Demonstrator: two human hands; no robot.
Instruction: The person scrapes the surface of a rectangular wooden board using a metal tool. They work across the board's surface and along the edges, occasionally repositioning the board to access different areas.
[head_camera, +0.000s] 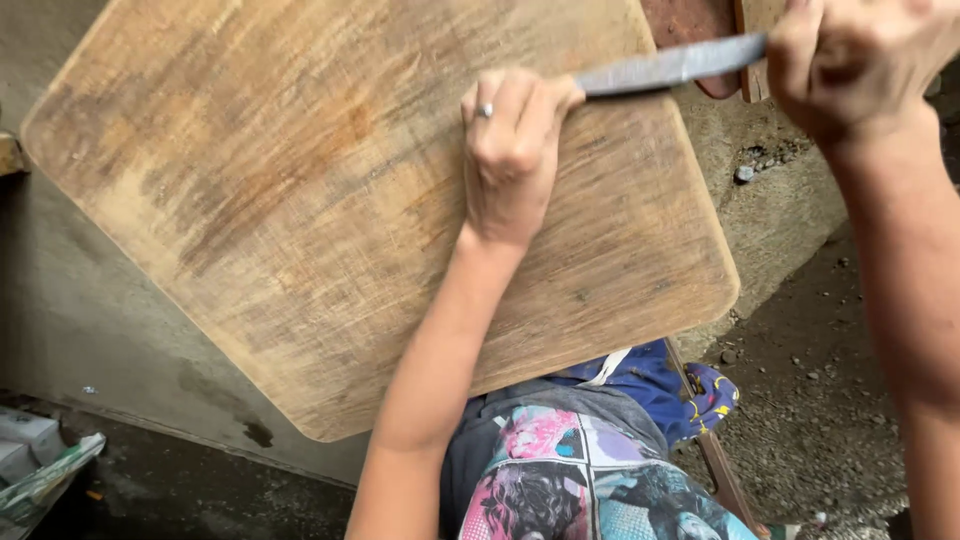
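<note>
Toward the upper right of the frame, the right hand (850, 60) is clamped on the handle and the left hand (512, 150) pinches the tip of a stiff, sharp-looking knife blade (670, 65) over the worn wooden board (300, 200).

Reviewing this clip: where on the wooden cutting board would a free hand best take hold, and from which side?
Probably the bare lower-right corner edge of the wooden cutting board, coming from the right: it overhangs open ground, away from the knife blade and the left hand.
</note>
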